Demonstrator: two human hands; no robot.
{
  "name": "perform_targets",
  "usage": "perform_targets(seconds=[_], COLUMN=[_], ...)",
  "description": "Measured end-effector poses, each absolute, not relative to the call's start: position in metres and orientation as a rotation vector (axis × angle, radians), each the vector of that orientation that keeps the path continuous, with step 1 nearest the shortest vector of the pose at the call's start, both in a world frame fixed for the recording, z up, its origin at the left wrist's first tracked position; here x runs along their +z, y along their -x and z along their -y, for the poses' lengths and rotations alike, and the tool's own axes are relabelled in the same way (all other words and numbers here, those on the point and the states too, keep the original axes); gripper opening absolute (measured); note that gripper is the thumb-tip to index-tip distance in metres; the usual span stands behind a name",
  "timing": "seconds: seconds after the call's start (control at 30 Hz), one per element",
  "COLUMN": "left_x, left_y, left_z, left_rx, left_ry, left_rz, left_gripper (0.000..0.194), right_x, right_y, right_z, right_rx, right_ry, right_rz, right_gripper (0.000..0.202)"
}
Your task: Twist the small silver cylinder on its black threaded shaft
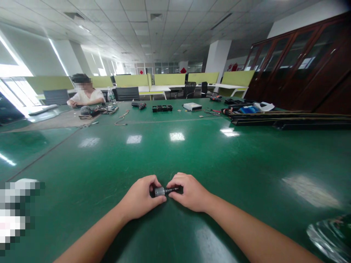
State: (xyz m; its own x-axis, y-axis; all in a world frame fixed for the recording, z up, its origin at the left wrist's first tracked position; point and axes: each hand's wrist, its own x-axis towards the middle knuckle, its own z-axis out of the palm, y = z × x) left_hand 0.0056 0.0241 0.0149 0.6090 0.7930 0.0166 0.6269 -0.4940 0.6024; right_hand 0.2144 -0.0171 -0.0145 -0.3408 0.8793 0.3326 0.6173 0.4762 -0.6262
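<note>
Head view showed a green table [109, 160] which stretched away from the person, its surface shining with reflections. At the left edge there was a white thing [13, 219], covered by blurred blocks, so I cannot tell what it was. Farther away, on the left, another person [90, 98] in light clothing sat at the far side of the table, near a clear bottle [111, 96]. Next to the right lay a thin cable [122, 118] and then a dark power tool [139, 105].

In the near middle, the left hand [138, 201] had its grip closed around the thicker end of a grey metal tool [159, 191]. This tool was between the two hands, lying sideways, with its dark, thin end pointing to the right. The right hand [192, 193] had a narrow grip, with thumb and fingers curved about that thin end; whether they pressed on it, I cannot tell.

Beyond the hands stood a black frame [162, 108], and to its right a white box [192, 106]. Still more to the right lay long dark strips [263, 118]. At the lower right corner was a transparent object [331, 235], partly cut off.
</note>
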Motion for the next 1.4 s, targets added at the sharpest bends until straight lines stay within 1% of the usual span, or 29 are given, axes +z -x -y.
perform_targets(seconds=[0.37,0.57,0.97,1.4], left_x=[0.006,0.008,0.007,0.003], left_y=[0.003,0.002,0.003,0.004], left_z=[-0.032,-0.031,-0.031,-0.034], left_rx=[0.449,0.428,0.382,0.383], left_ry=[-2.36,-2.378,-2.401,-2.384], left_rz=[-0.929,-0.944,-0.99,-0.969], left_gripper=[0.022,0.019,0.022,0.023], right_x=[-0.013,-0.014,-0.011,-0.015], right_y=[-0.214,-0.213,-0.214,-0.219], right_z=[0.018,0.018,0.021,0.02], right_rx=[0.523,0.542,0.495,0.52], right_ry=[1.249,1.24,1.284,1.307], right_rz=[2.106,2.088,2.092,2.023], right_gripper=[0.012,0.013,0.01,0.013])
